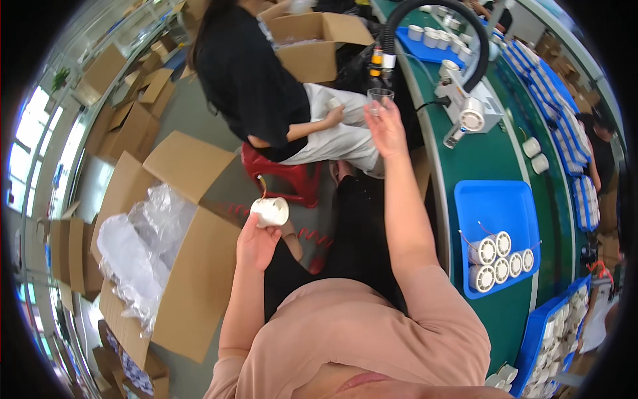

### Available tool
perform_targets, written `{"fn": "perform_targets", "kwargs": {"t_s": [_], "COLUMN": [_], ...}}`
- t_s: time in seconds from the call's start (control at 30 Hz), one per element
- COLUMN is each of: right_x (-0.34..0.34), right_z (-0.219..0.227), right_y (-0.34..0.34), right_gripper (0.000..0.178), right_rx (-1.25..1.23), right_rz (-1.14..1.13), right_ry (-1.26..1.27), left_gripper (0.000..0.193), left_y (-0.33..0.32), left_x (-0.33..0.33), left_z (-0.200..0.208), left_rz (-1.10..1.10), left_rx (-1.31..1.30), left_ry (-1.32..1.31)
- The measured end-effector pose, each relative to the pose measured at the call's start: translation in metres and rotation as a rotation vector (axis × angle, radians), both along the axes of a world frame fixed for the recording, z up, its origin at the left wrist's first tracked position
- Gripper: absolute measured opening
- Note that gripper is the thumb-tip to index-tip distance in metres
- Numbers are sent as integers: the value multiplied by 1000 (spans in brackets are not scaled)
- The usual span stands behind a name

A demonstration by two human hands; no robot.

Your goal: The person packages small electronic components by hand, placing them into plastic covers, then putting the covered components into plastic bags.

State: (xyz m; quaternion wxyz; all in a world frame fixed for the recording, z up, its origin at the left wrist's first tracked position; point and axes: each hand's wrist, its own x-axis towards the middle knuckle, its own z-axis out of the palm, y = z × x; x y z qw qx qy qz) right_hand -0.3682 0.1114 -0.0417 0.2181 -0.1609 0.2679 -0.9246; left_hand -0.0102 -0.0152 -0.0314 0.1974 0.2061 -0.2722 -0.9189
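My left hand (258, 245) is closed around a short white plastic cylinder (270, 212) with thin wires rising from its top. It is held over my lap, beside the large open carton. My right hand (387, 130) reaches forward and grips a clear plastic cup (381, 97) by its side. The cup sits just below the end of a black and orange nozzle (377, 63), close to the bench edge. Whether the cup touches the nozzle, I cannot tell.
A blue tray (464, 279) with several white round parts lies on the green bench (458, 159) to my right. A grey box with a black hose (480, 110) stands farther along. An open carton (193, 286) holds plastic bags. A co-worker (259, 86) sits ahead on a red stool (282, 179).
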Motion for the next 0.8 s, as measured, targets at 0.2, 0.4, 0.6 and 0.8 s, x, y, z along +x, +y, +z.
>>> {"fn": "perform_targets", "kwargs": {"t_s": [0.2,0.4,0.6,0.8], "right_x": [86,140,158,167], "right_z": [57,82,81,65], "right_y": [20,10,7,8], "right_gripper": [55,65,62,63], "right_rx": [431,653,725,685], "right_rz": [416,457,530,621], "right_ry": [509,932,968,879], "left_gripper": [41,58,60,61], "left_y": [1,5,7,9], "left_x": [-6,-8,2,6], "left_z": [19,22,25,29], "left_rz": [40,10,7,-40], "left_rx": [-436,-632,-710,-721], "left_ry": [-186,-237,-209,-134]}}
